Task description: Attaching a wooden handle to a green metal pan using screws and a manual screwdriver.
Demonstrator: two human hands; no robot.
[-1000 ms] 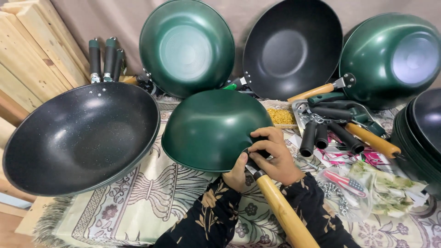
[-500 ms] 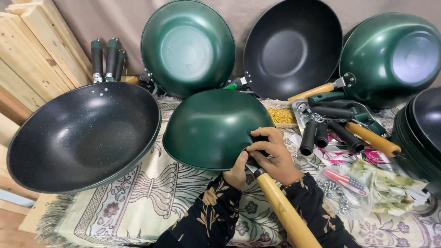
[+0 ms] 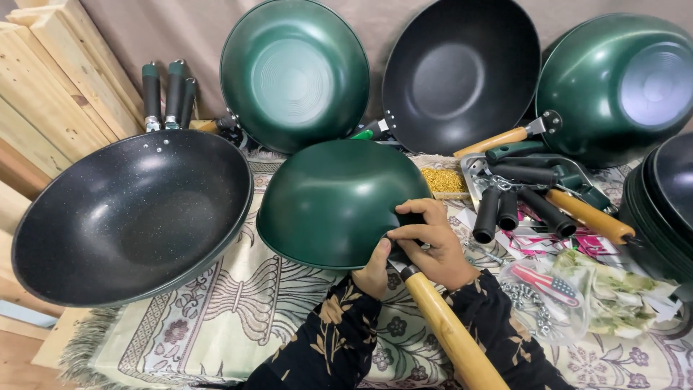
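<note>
the green wok (image 3: 336, 202) lies upside down on the patterned cloth (image 3: 216, 318) near the middle of the view, its dome facing up and its rim tipped toward the person. both hands meet at the spot where the wooden handle (image 3: 451, 336) joins the wok's rim. the right hand (image 3: 433, 249) is curled over that joint, fingers bent and pressed on the dark metal piece there, thumb tucked underneath. the left hand (image 3: 375, 271) is closed from below, its thumb pushing up against the wok's edge just beside the joint; what it holds inside the fist cannot be told. the handle runs from the joint down toward the lower right edge between the 2 floral sleeves.

to the left, a large black wok (image 3: 133, 217) rests open side up, partly over the cloth. behind, a second green wok (image 3: 296, 72) and a black wok (image 3: 462, 72) lean against the wall, and another green wok (image 3: 621, 87) stands to the right with a wooden handle attached. loose black handles (image 3: 505, 209) lie in a heap right of the hands, near a small pile of yellow screws (image 3: 442, 180) and a clear bag of metal hardware (image 3: 541, 300). wooden planks (image 3: 50, 79) lean at the far left.
</note>
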